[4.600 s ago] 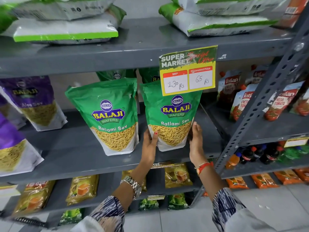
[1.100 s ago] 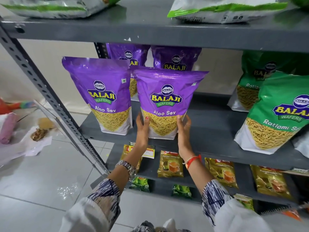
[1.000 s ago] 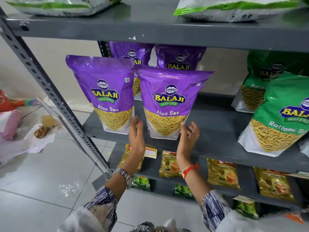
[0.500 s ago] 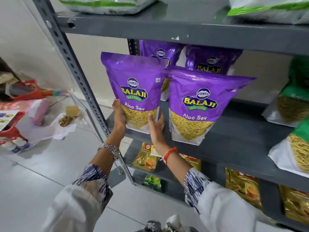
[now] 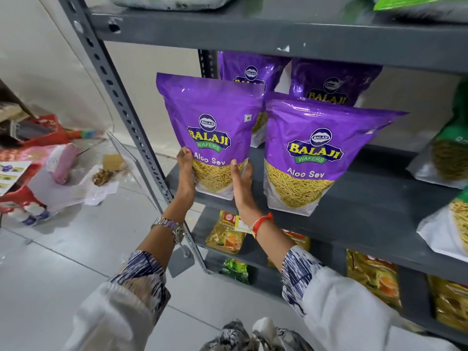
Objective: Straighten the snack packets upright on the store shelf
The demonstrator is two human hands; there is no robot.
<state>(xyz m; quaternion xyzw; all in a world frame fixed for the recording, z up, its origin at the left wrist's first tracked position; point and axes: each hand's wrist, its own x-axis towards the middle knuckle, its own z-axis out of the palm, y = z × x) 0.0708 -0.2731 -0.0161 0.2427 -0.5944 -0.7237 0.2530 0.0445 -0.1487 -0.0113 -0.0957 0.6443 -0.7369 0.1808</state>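
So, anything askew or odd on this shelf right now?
Yes: the left Aloo Sev packet, gripped by the left hand and right hand, tilts left. Litter lies on the floor beside the rack.

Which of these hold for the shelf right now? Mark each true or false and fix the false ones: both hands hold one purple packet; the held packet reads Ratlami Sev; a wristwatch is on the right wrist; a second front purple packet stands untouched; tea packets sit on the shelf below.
1. Both hands hold one purple packet. True: the left hand and right hand grip the sides of the left Aloo Sev packet.
2. It reads Ratlami Sev. False: it reads Aloo Sev.
3. The wristwatch is on the right wrist. False: the left wrist.
4. The right Aloo Sev packet stands untouched. True.
5. Tea packets sit below. True.
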